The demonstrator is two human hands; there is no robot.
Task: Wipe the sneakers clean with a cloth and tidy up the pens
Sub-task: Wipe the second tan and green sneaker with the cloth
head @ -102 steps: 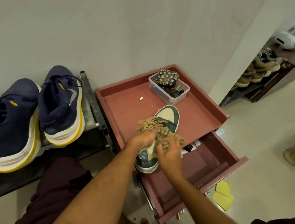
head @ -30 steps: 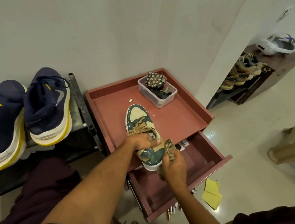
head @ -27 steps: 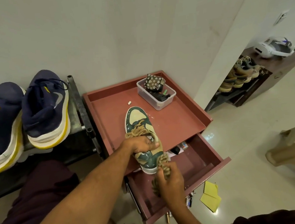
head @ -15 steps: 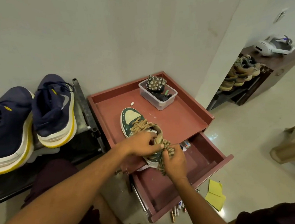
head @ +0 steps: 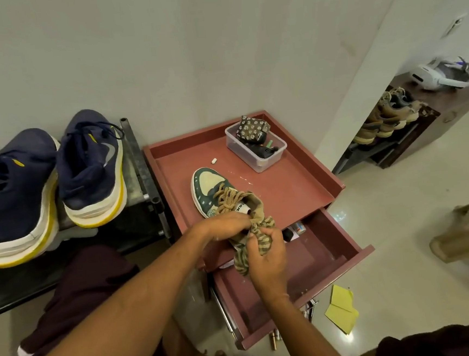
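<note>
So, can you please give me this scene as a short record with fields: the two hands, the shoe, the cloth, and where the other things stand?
left hand: holds the green sneaker near its heel
right hand: grips the striped cloth against the heel
green sneaker: on the red cabinet top, toe toward the wall, heel at the front edge
drawer: open, below the heel
clear box: at the back of the cabinet top, apart from the sneaker
navy sneakers: a pair on the rack to the left

Plain grey walls [head: 160, 56] meet a glossy pale floor [head: 396, 220]. A reddish cabinet [head: 285, 190] stands against the wall, its drawer [head: 322, 258] open; a dark shoe rack [head: 381, 149] sits beyond.
</note>
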